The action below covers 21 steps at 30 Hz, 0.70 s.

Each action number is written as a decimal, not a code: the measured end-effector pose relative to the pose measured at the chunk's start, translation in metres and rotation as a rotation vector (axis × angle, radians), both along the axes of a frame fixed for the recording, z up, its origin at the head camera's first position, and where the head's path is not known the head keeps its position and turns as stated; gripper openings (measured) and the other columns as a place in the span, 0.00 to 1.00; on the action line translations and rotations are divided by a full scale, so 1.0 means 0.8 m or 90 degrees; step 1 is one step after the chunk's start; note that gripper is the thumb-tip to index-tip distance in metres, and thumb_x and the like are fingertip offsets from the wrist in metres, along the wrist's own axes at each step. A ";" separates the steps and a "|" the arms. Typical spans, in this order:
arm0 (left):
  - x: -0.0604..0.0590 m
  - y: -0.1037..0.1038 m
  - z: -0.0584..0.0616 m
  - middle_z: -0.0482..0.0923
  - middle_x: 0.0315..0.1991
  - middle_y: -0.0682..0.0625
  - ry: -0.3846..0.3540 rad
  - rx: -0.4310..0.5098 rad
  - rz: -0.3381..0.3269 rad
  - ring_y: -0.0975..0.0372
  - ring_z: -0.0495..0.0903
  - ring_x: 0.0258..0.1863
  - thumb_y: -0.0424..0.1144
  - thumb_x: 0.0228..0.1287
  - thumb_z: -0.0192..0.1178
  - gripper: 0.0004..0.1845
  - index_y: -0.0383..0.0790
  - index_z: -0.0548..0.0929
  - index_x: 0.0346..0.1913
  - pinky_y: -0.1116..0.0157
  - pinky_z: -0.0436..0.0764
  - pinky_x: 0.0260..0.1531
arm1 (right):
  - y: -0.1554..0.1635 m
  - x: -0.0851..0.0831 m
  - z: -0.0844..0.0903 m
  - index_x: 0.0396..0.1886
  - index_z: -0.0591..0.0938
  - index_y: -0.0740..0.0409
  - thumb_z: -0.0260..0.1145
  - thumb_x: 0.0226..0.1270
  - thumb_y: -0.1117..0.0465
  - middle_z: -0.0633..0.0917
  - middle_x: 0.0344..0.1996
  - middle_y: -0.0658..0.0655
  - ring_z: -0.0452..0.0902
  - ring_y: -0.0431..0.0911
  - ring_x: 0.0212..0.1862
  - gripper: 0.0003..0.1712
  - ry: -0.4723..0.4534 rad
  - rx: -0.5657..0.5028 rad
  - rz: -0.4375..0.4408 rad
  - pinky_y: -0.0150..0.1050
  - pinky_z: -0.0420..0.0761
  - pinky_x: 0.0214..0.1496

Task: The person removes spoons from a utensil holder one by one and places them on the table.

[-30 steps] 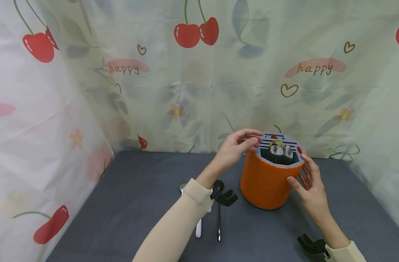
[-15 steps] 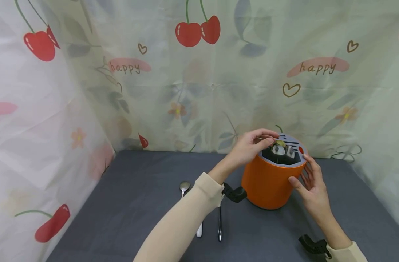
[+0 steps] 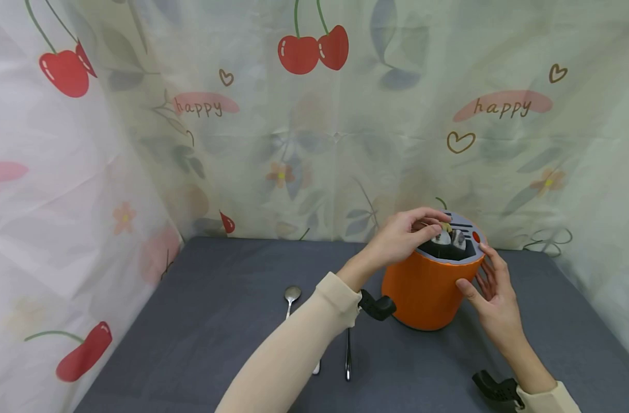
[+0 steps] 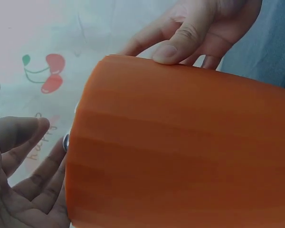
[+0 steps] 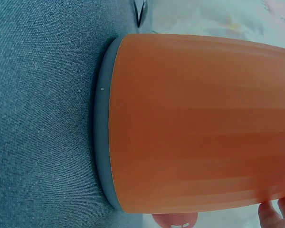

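An orange round utensil holder [image 3: 423, 292] stands upright on the table, with a grey slotted top [image 3: 463, 222]. Several shiny rounded ends [image 3: 458, 238] show in the dark opening at its front. Over the left part of that top reaches my left hand [image 3: 404, 235], thumb and fingers close to the shiny ends. In the left wrist view its fingers [image 4: 45, 185] lie loosely at the rim, beside a small shiny round end [image 4: 66, 142]; no firm hold shows. My right hand [image 3: 492, 304] rests against the holder's right side, thumb in front, fingers along the wall.
Left of the holder lie a silver spoon [image 3: 292, 294] and a dark-handled utensil [image 3: 348, 361], both partly hidden by my left arm. Printed curtains [image 3: 314, 172] enclose the grey tabletop [image 3: 216, 304]. A black band-mounted camera [image 3: 378, 307] sits at my left wrist.
My left hand has moved right across the holder's top, from its left rim to the shiny ends, now partly covering them. My right hand has kept its place.
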<state>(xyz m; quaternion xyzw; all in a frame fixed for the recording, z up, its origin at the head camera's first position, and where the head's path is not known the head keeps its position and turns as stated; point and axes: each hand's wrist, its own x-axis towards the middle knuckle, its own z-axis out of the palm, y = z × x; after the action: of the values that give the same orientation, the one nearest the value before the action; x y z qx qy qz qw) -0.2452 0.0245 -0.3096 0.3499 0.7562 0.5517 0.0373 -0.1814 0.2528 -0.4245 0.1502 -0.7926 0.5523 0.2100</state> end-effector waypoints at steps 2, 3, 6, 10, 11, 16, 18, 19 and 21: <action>0.000 0.002 -0.001 0.82 0.61 0.49 0.007 -0.008 0.002 0.68 0.82 0.51 0.39 0.82 0.55 0.16 0.43 0.82 0.66 0.75 0.79 0.50 | 0.000 0.000 0.000 0.85 0.53 0.46 0.61 0.76 0.74 0.53 0.82 0.54 0.55 0.39 0.79 0.46 0.001 -0.004 0.004 0.23 0.60 0.73; 0.001 0.003 -0.001 0.82 0.61 0.50 0.010 -0.012 0.003 0.69 0.81 0.50 0.39 0.82 0.55 0.16 0.43 0.82 0.66 0.75 0.79 0.50 | 0.000 0.000 0.000 0.85 0.53 0.46 0.61 0.76 0.74 0.53 0.82 0.54 0.55 0.39 0.79 0.46 0.002 -0.005 0.005 0.23 0.60 0.73; 0.002 0.004 0.000 0.82 0.60 0.50 0.023 -0.027 0.007 0.70 0.81 0.50 0.38 0.81 0.56 0.16 0.44 0.82 0.66 0.75 0.79 0.51 | 0.000 0.000 0.000 0.85 0.53 0.47 0.61 0.76 0.74 0.53 0.82 0.54 0.54 0.39 0.80 0.46 0.004 -0.008 0.007 0.23 0.60 0.74; 0.005 0.006 0.000 0.81 0.58 0.51 0.044 -0.054 0.019 0.70 0.80 0.50 0.36 0.80 0.58 0.16 0.46 0.83 0.65 0.76 0.78 0.51 | 0.001 0.000 -0.001 0.85 0.53 0.47 0.61 0.76 0.74 0.53 0.82 0.54 0.55 0.39 0.79 0.46 0.004 -0.003 0.005 0.23 0.61 0.73; 0.005 0.007 0.000 0.80 0.58 0.51 0.047 -0.060 0.021 0.70 0.79 0.50 0.36 0.80 0.58 0.16 0.46 0.83 0.65 0.76 0.78 0.51 | 0.001 0.000 -0.001 0.85 0.53 0.46 0.61 0.76 0.74 0.53 0.82 0.54 0.55 0.39 0.79 0.46 0.003 -0.001 0.004 0.23 0.61 0.73; 0.007 0.009 -0.001 0.79 0.60 0.54 0.072 -0.092 0.029 0.72 0.78 0.49 0.32 0.77 0.61 0.18 0.47 0.83 0.65 0.78 0.77 0.49 | 0.001 0.000 -0.001 0.85 0.53 0.46 0.62 0.76 0.74 0.54 0.82 0.54 0.55 0.38 0.79 0.46 0.003 0.006 0.002 0.22 0.61 0.73; 0.007 0.010 -0.002 0.80 0.60 0.55 0.084 -0.108 0.033 0.72 0.78 0.49 0.31 0.75 0.62 0.19 0.48 0.83 0.65 0.79 0.77 0.48 | 0.001 0.000 -0.001 0.85 0.53 0.47 0.62 0.76 0.74 0.54 0.82 0.54 0.55 0.38 0.79 0.46 0.004 0.004 0.004 0.22 0.61 0.73; 0.007 0.010 -0.003 0.80 0.61 0.56 0.090 -0.116 0.036 0.72 0.78 0.49 0.30 0.75 0.63 0.19 0.48 0.83 0.65 0.79 0.77 0.48 | 0.001 0.000 -0.001 0.85 0.53 0.48 0.61 0.76 0.74 0.54 0.82 0.54 0.55 0.38 0.79 0.46 0.005 0.003 0.006 0.22 0.61 0.73; 0.006 0.011 -0.004 0.80 0.60 0.57 0.098 -0.127 0.043 0.72 0.78 0.49 0.29 0.74 0.64 0.20 0.49 0.83 0.64 0.79 0.77 0.47 | 0.001 0.000 -0.001 0.85 0.53 0.48 0.61 0.76 0.74 0.53 0.82 0.54 0.55 0.38 0.79 0.46 0.007 0.003 0.008 0.22 0.61 0.73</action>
<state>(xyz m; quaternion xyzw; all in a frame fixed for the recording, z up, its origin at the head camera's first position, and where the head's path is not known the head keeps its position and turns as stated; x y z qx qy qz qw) -0.2400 0.0337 -0.3131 0.3599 0.8194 0.4462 -0.0051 -0.1814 0.2536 -0.4254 0.1583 -0.7918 0.5511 0.2105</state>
